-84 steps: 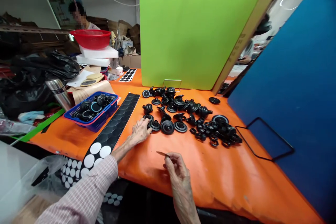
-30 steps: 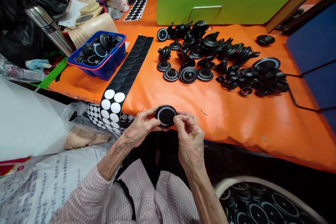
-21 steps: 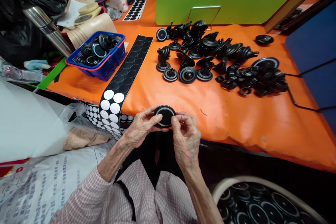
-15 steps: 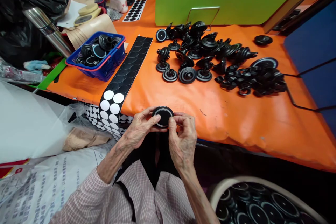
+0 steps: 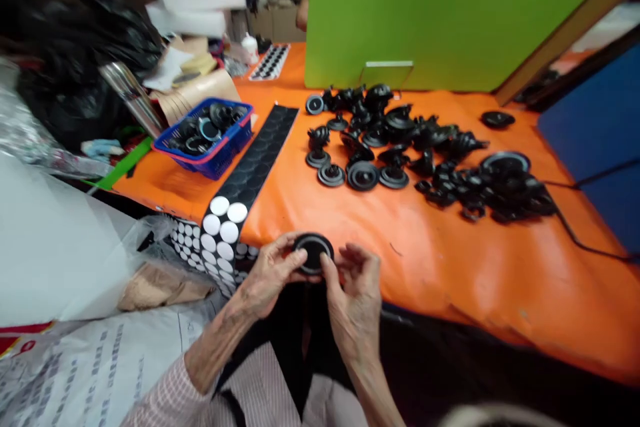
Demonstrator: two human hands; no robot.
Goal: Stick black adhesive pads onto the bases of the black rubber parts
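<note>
Both hands grip 1 round black suction cup (image 5: 313, 253) at the near edge of the orange table (image 5: 450, 260), left hand (image 5: 267, 275) cradling it, right hand (image 5: 353, 293) thumbing its flat face, seemingly pressing a pad down; seating it evenly needs firm rubbing.

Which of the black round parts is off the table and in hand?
The black disc pinched between the left hand and right hand at the near table edge. All others lie farther back in the pile or the blue basket.

Round black disc (image 5: 313, 253) with pale ring, flat face up, at orange table edge.
</note>
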